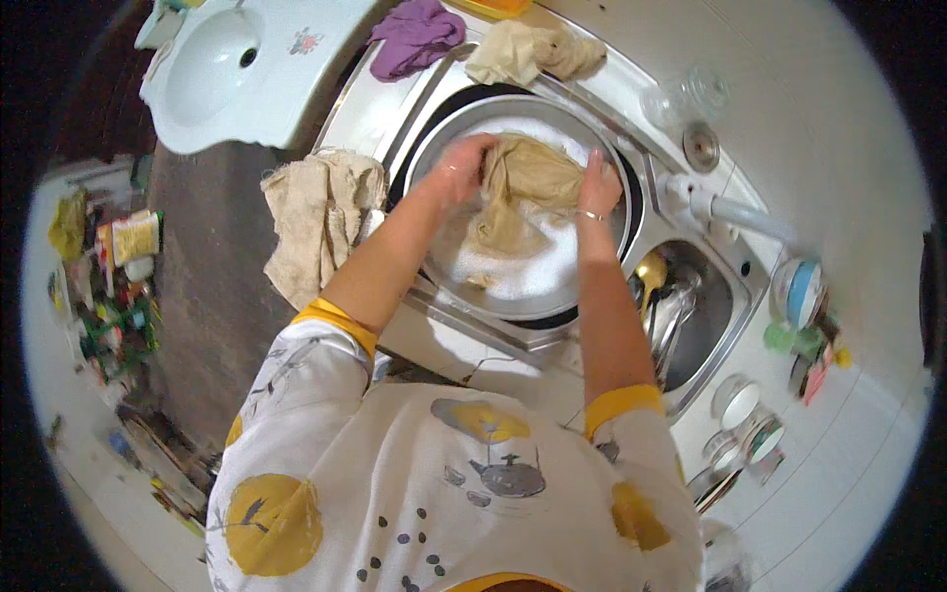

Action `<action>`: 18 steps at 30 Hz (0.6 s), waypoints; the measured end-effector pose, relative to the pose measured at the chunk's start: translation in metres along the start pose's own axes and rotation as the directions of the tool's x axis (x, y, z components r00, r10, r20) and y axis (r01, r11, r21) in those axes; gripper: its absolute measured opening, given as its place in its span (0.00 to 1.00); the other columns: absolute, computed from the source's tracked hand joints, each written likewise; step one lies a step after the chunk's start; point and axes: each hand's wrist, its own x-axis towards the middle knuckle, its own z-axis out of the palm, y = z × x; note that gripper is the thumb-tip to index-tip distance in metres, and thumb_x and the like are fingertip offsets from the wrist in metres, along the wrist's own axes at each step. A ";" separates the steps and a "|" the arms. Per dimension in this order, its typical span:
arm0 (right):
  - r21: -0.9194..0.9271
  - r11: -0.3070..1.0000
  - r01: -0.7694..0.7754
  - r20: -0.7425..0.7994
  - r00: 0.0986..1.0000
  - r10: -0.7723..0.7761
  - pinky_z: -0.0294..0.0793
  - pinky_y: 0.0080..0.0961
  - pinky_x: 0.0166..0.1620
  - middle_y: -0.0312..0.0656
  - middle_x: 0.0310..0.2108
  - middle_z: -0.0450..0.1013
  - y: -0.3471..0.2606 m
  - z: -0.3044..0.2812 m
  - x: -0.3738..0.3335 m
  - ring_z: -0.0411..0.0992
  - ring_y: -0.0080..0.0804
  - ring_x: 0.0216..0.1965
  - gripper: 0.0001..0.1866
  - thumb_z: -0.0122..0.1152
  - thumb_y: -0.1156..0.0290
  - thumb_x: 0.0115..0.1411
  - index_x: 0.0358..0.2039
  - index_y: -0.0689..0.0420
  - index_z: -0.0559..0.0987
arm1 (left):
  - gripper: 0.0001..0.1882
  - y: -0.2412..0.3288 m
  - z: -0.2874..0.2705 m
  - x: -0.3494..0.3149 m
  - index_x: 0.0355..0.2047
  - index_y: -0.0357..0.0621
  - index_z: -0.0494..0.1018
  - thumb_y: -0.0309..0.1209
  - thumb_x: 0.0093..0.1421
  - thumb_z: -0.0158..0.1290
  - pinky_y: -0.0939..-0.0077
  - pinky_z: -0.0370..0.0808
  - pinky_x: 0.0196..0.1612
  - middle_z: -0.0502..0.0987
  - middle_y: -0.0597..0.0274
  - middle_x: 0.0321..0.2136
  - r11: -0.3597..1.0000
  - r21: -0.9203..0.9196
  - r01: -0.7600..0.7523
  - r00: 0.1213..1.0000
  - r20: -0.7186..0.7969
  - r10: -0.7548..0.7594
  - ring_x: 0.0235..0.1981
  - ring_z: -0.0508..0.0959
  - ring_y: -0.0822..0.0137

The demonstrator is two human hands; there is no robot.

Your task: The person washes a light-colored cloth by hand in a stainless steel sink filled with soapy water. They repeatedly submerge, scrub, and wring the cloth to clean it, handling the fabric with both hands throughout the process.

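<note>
A wet tan cloth (538,178) is stretched between my two hands over a wide round metal basin (441,279). White suds (552,259) cover much of the water in it, and the lower folds of the cloth hang down into them. My left hand (464,168) grips the cloth's left edge, its fingers partly hidden behind the fabric. On the opposite side my right hand (597,189) closes on the right edge, thumb pointing up. The basin sits in the larger bowl of a steel sink.
A beige cloth (321,217) drapes over the counter at left. A purple cloth (419,37) and a cream cloth (528,51) lie behind the basin. The faucet (725,209) reaches in from the right, above a small sink bowl (712,340) with ladles. A glass jar (702,94) stands far right.
</note>
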 end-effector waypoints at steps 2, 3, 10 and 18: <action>0.030 1.000 -0.002 -0.128 0.992 0.006 0.65 0.37 0.38 0.58 0.31 0.70 0.005 0.026 -0.009 0.68 0.50 0.32 0.20 0.54 0.56 0.50 0.29 0.65 0.73 | 0.14 -0.014 -0.060 0.041 0.35 0.39 0.70 0.35 0.55 0.42 0.70 0.68 0.42 0.74 0.54 0.32 0.988 0.091 -0.123 0.990 -0.056 0.128 0.36 0.73 0.63; 0.005 0.999 0.039 0.062 0.997 -0.039 0.65 0.37 0.42 0.59 0.36 0.68 -0.005 0.038 -0.026 0.67 0.52 0.37 0.22 0.57 0.59 0.47 0.35 0.65 0.71 | 0.14 -0.052 -0.098 0.065 0.33 0.38 0.71 0.36 0.53 0.44 0.71 0.69 0.39 0.74 0.53 0.31 0.736 0.642 -0.216 0.945 -0.053 0.323 0.33 0.74 0.62; -0.314 0.910 0.269 0.274 0.944 -0.184 0.67 0.35 0.40 0.50 0.31 0.72 0.037 0.021 0.010 0.69 0.44 0.34 0.13 0.48 0.74 0.48 0.34 0.65 0.72 | 0.16 -0.028 -0.021 0.018 0.21 0.38 0.69 0.40 0.41 0.55 0.67 0.69 0.27 0.73 0.52 0.25 0.458 0.871 -0.179 0.831 -0.116 0.544 0.25 0.72 0.59; 0.187 0.912 0.364 0.274 0.873 -0.404 0.63 0.29 0.46 0.49 0.40 0.69 -0.074 -0.010 -0.153 0.67 0.37 0.40 0.14 0.46 0.73 0.50 0.36 0.65 0.72 | 0.17 -0.115 -0.035 0.036 0.36 0.40 0.68 0.38 0.48 0.51 0.69 0.67 0.40 0.70 0.56 0.34 0.820 0.344 -0.458 0.819 -0.195 0.539 0.36 0.69 0.65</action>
